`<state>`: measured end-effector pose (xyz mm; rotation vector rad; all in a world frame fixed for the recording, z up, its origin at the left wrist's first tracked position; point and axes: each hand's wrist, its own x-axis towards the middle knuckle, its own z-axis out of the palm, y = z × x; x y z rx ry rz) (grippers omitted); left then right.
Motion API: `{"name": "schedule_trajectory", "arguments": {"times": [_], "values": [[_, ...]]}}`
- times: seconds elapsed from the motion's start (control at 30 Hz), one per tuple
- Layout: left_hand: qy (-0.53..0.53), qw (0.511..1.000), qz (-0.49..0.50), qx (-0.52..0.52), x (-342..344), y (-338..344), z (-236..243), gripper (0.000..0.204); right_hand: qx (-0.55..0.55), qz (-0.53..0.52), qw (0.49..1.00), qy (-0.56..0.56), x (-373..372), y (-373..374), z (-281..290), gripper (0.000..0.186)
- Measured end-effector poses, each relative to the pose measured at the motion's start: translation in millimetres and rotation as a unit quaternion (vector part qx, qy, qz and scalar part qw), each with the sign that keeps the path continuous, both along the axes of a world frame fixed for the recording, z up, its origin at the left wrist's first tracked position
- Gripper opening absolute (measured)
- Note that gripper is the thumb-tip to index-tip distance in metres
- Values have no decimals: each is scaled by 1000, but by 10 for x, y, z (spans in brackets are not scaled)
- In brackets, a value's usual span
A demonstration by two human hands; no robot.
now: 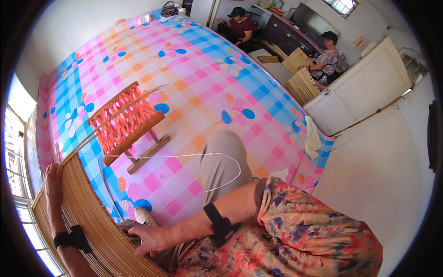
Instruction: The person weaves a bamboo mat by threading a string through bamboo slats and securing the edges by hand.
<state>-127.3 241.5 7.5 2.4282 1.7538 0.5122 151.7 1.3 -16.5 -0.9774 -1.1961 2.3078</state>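
Currently, the stick mat (pixel 92 212) lies at eight o'clock; the left hand (pixel 53 183) curls at its far end, grip unclear, while the right hand (pixel 148 240) spreads loosely at seven o'clock.

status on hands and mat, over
Left hand at far end of slatted mat. Right hand, loosely open, at mat's right edge. White cord looping across the knee.

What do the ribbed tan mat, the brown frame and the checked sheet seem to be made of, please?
Mat: probably dried plant stalks, mostly matte; slender tan rods lie side by side.
Frame: likely smooth wood, judging by its warm brown, squared bars.
Checked sheet: perhaps plastic or coated cloth; the pattern looks printed on a smooth surface, but which it is stays unclear.
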Motion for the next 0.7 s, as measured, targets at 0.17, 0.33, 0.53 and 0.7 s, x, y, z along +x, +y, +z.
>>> {"name": "schedule_trajectory", "arguments": {"times": [0.17, 0.33, 0.53, 0.7], "values": [[-16, 1000, 24, -11, -687, 348, -33, 24, 35, 91, 995, 32, -201, -90, -157, 81], [-75, 996, 42, -9, -827, 561, 21, 31, 292, 39, 954, -58, -232, -113, -356, 67], [123, 987, 32, 99, -1147, 658, 47, 30, 198, 19, 973, -113, 0, 111, -269, 61], [40, 995, 86, -1, -601, 480, 117, 35, 280, 68, 954, -81, 656, 302, -210, 49]]}}
